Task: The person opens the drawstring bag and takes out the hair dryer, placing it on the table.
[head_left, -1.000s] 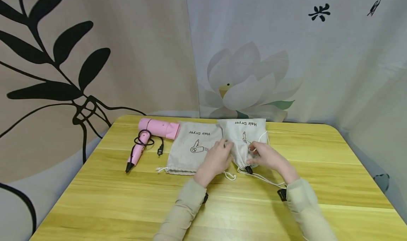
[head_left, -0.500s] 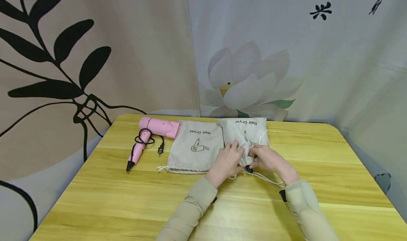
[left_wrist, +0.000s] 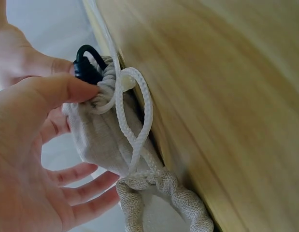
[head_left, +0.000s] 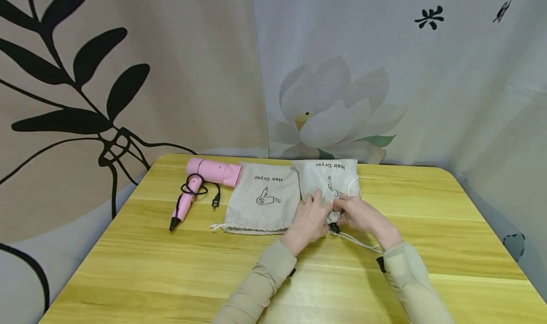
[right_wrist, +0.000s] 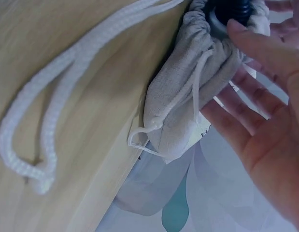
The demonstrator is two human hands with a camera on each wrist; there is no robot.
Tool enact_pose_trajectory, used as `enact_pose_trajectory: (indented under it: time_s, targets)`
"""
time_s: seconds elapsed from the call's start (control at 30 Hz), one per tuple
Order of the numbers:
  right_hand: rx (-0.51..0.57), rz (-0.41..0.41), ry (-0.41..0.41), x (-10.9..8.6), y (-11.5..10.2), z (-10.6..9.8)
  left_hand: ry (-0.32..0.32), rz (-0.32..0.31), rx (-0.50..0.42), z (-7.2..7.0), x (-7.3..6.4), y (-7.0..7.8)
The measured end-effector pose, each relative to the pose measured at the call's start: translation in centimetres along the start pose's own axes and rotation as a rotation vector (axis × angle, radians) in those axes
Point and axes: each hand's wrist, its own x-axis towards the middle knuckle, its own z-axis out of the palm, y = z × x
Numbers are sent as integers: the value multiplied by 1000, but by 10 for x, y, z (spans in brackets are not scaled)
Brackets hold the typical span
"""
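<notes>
A grey cloth drawstring bag (head_left: 309,174) printed "Hair Dryer" lies at the back of the table, its gathered mouth toward me. A black ribbed end with a loop (left_wrist: 86,70) pokes out of that mouth. My left hand (head_left: 308,218) pinches the left side of the mouth, thumb on the gathered rim. My right hand (head_left: 361,214) holds the right side, its thumb by the black end and its fingers along the printed face. White drawcords (right_wrist: 72,63) trail over the table on the right. What fills the bag is mostly hidden.
A second, flatter "Hair Dryer" bag (head_left: 252,214) lies just left of the held one. Beyond it is a pink hair dryer (head_left: 215,172) with its black cord (head_left: 218,193) wound round the handle. A patterned curtain (head_left: 192,77) hangs behind the wooden table (head_left: 141,267).
My left hand has moved right, from between the two bags onto the mouth of the right bag. My right hand has stayed at that mouth, shifting only slightly.
</notes>
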Motion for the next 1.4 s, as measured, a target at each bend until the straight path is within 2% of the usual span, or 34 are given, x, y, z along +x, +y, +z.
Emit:
enact_pose_trajectory:
  time_s: [0.23, 0.53, 0.9, 1.2, 1.4]
  targets:
    - [-75, 74, 44, -1, -3, -2, 43, -14, 6, 1, 0, 0]
    - [-132, 118, 136, 0, -5, -5, 185, -31, -32, 1, 1, -5]
    - [-138, 137, 159, 0, -5, -7, 228, -33, -81, 0, 2, -10]
    - [-132, 138, 166, -1, -5, -8, 234, -32, -94, 0, 2, -12]
    - [-132, 139, 182, -2, -3, -8, 261, -19, -93, 0, 2, -14]
